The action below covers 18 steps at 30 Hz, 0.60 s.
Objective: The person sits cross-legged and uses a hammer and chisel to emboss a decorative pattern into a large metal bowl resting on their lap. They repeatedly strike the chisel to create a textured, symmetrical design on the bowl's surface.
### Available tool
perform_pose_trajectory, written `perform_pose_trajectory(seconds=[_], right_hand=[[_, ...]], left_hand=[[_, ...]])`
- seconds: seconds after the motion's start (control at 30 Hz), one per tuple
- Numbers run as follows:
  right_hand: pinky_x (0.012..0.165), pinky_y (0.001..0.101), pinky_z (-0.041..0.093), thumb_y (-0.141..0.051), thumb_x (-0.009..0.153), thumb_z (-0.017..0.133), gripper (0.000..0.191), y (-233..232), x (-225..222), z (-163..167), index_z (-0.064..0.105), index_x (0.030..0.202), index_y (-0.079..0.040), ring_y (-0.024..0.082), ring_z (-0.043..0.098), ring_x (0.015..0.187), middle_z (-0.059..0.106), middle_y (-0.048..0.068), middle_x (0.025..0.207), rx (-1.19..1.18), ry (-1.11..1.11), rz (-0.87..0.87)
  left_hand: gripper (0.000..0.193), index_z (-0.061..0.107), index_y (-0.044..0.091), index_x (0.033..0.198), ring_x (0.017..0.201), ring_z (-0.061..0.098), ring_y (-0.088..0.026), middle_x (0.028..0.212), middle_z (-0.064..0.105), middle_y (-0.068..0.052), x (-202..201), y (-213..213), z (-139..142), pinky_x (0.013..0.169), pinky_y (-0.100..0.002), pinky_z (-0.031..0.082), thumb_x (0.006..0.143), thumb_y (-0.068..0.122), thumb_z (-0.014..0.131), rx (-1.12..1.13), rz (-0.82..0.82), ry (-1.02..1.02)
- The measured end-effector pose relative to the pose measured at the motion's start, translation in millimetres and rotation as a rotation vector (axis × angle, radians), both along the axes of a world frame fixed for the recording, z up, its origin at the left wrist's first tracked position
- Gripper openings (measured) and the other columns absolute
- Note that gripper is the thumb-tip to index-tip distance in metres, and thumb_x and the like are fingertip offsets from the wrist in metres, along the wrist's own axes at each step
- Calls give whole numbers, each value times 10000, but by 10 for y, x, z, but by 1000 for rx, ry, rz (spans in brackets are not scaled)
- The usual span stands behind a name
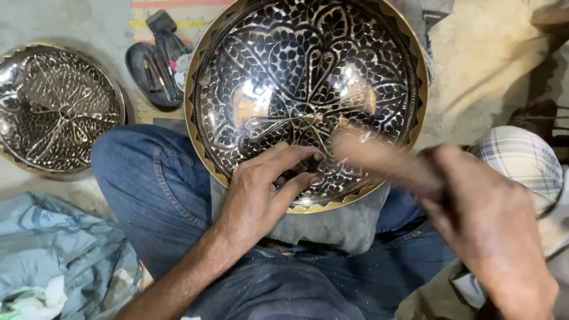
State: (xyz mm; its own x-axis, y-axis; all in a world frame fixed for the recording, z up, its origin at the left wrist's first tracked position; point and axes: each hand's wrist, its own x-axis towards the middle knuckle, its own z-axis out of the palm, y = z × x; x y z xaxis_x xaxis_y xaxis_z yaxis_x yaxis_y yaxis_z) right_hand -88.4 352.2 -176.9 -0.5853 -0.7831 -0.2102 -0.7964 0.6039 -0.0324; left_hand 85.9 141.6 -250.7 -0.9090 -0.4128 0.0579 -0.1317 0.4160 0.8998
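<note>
Right hand: the right hand [492, 219] is nearest the camera at the lower right, clenched around a wooden handle [379, 159]; its lower edge is cut off by the frame.
Handle: blurred, so its far end and any head on it are hard to make out; its long axis runs from the fist up and left, towards the plate's lower middle.
Left hand: the left hand [267, 189] rests on the plate's near rim, fingers pinched on a small dark tool [303, 169]; the fingers hide most of it, so its shape and direction cannot be told.
Plate: a large round engraved metal plate [305, 77] with a brass-coloured rim lies propped on a grey cloth pad [338, 222] over the person's jeans-clad lap [154, 195]; its top edge is cut off.
Left side: a crumpled blue-grey cloth [59, 255] lies beside the knee.
Farther back: a second engraved plate [56, 109] lies on the floor at left, partly cut off; between the two plates, a dark dish of tools [155, 74], contents unclear.
</note>
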Motion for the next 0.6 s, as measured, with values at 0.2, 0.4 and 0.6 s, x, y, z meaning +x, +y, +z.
perform_pose_trajectory(seconds=[0.2,0.4,0.6], right_hand=[[718,419,555,-221,754,793,475,18,-46,12,545,1146,-121,332,717,906,714,112,974,38,-70,-4],[716,431,539,-223,709,781,529,2,-22,-2,553,1170,-100,339,704,890,706,121,981,-14,-12,70],[699,436,517,-225,763,790,441,-43,-4,-2,555,1112,-94,308,689,813,654,88,868,17,-73,-26]], left_hand=[[320,696,64,1216,908,768,-180,1052,749,-75,3,12,-4,763,-310,639,913,152,744,80,-7,-41],[323,690,71,1225,863,768,-185,1042,743,-67,27,25,-13,733,-319,640,917,155,735,34,-8,-48],[321,690,72,1237,821,751,-184,1004,724,-74,30,47,-34,703,-332,632,933,171,716,29,7,-63]])
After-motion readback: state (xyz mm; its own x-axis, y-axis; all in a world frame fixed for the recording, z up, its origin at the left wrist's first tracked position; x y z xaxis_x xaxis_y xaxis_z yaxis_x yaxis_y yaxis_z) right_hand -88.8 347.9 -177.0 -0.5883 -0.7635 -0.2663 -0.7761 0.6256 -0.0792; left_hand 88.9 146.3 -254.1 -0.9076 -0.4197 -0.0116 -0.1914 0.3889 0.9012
